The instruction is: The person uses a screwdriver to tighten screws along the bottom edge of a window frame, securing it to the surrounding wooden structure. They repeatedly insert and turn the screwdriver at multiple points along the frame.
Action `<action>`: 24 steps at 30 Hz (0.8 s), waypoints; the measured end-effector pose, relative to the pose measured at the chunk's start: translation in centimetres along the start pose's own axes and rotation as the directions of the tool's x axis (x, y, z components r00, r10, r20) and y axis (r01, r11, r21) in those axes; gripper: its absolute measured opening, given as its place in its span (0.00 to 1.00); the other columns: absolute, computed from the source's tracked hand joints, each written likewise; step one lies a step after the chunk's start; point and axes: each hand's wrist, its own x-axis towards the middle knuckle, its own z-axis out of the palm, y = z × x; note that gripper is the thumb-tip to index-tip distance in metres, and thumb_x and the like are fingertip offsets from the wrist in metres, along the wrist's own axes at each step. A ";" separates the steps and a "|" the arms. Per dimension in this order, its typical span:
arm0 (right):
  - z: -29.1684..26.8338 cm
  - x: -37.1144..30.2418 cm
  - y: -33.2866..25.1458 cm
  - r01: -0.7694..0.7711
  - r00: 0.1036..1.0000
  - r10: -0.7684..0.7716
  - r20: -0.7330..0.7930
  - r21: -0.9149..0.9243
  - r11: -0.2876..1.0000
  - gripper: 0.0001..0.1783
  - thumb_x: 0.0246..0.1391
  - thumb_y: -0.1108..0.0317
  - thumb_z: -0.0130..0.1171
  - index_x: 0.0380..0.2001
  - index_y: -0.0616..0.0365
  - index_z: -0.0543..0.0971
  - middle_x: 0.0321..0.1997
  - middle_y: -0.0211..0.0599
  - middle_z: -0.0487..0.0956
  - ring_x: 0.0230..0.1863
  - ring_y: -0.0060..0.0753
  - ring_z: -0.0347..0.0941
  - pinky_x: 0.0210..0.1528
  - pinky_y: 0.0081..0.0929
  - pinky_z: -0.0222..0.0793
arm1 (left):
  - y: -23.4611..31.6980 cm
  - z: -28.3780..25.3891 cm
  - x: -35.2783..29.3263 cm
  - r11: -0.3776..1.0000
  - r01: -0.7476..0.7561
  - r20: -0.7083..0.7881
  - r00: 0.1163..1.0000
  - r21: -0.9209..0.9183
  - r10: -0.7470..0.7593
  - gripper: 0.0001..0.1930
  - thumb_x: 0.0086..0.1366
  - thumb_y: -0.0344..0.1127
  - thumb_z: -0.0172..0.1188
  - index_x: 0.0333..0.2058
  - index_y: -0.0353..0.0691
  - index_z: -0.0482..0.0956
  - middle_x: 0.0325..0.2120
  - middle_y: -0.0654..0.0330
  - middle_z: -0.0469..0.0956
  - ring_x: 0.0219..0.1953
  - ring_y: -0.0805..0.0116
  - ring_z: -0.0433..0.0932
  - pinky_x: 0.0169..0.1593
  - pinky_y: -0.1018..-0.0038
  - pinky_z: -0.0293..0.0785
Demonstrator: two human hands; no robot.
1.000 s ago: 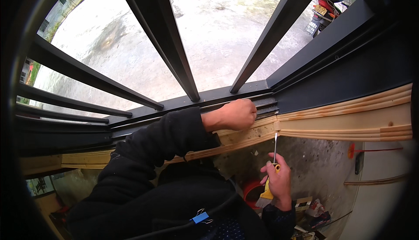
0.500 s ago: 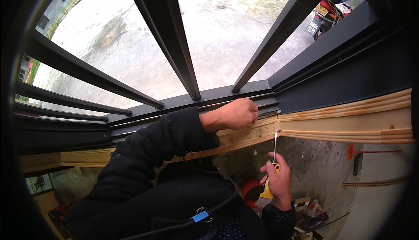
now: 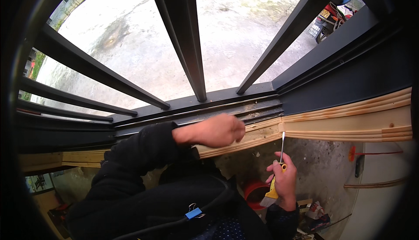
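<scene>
Nearby, dark bars [image 3: 185, 39], red bucket [image 3: 255, 206], left fingers [image 3: 239, 131] curled, grip unclear, right fingers [image 3: 277, 166] clasping brush [image 3: 271, 192], screwdriver [image 3: 282, 148]

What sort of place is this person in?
Perhaps the inside of a building under repair: black metal window bars look out on a pale paved yard with a motorcycle, wooden trim runs along the near side, and the right hand holds a screwdriver and a yellow-handled brush.

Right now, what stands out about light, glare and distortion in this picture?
Head view: glare washes the outdoor ground nearly white; head view: the black clothing shows little detail; head view: fisheye bending bows the wooden trim, with black corners; head view: the metal shaft at the right hand looks bright.
</scene>
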 end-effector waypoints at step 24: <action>2.3 0.8 -1.9 0.034 0.995 -0.026 0.096 -0.085 0.996 0.22 0.69 0.68 0.57 0.62 0.65 0.74 0.31 0.40 0.83 0.20 0.22 0.76 0.23 0.23 0.75 | -2.4 -0.8 -0.7 0.948 0.251 -0.218 0.954 0.198 -0.207 0.15 0.71 0.38 0.51 0.33 0.33 0.82 0.31 0.44 0.83 0.38 0.43 0.82 0.46 0.56 0.77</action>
